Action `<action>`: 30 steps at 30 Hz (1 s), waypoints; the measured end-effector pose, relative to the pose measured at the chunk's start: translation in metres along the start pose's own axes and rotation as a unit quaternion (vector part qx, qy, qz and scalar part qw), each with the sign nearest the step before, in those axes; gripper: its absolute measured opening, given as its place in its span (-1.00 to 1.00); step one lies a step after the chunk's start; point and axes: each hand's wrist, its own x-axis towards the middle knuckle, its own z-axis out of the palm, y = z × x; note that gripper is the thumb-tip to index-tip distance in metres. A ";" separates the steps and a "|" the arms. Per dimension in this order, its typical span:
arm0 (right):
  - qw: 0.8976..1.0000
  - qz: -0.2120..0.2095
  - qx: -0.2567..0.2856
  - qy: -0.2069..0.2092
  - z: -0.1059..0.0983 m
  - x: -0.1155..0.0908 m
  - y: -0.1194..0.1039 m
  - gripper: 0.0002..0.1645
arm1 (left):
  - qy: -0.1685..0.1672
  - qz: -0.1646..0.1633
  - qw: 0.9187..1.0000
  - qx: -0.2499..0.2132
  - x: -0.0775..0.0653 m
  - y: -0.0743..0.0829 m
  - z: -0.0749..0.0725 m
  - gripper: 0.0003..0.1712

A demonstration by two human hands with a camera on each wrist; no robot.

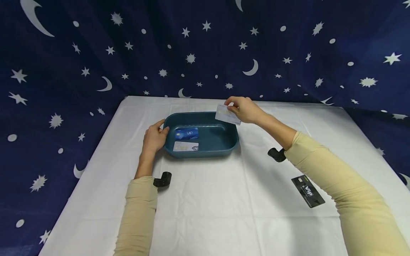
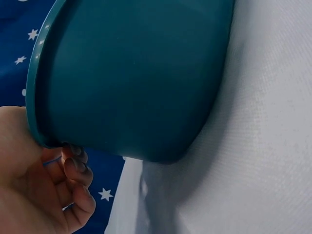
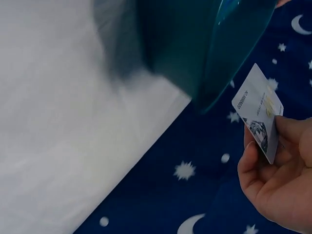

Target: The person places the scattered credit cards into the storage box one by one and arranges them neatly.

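Observation:
A teal plastic basin (image 1: 217, 154) stands on the white-covered table. My left hand (image 1: 155, 137) grips its left rim, thumb over the edge and fingers curled below the rim outside, as the left wrist view shows. In the basin lie a blue VIP card (image 1: 187, 133) and, nearer to me, a white VIP card (image 1: 185, 146). Between thumb and fingers my right hand (image 1: 246, 109) pinches another white card (image 3: 259, 109), tilted, above the basin's back right corner. A gray printed picture and small text show on this card in the right wrist view.
On the table at the right lies a black VIP card (image 1: 308, 191), close to my right sleeve. Black wrist-worn devices (image 1: 162, 180) stick out beside both forearms. A dark blue curtain (image 1: 205, 49) with moons and stars hangs behind the table.

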 end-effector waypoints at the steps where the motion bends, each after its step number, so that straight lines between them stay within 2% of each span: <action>1: 1.000 -0.006 -0.002 -0.004 0.003 0.002 -0.004 -0.70 | 0.000 -0.001 1.000 0.000 0.000 0.000 0.000 -0.48; 4: 0.999 -0.024 -0.007 -0.020 0.011 0.009 -0.012 -0.72 | 0.000 -0.005 1.000 -0.002 -0.002 -0.001 0.000 -0.47; 11: 0.996 -0.049 -0.011 -0.077 0.027 0.022 -0.013 -0.72 | 0.002 -0.007 1.000 -0.006 -0.003 -0.002 0.001 -0.47; 19: 0.989 -0.048 -0.008 -0.137 0.036 0.028 -0.012 -0.75 | 0.001 -0.009 1.000 -0.002 0.000 -0.001 0.000 -0.48; 30: 0.972 -0.045 -0.020 -0.230 0.047 0.034 -0.015 -0.76 | 0.004 -0.012 1.000 -0.003 0.000 0.000 0.001 -0.48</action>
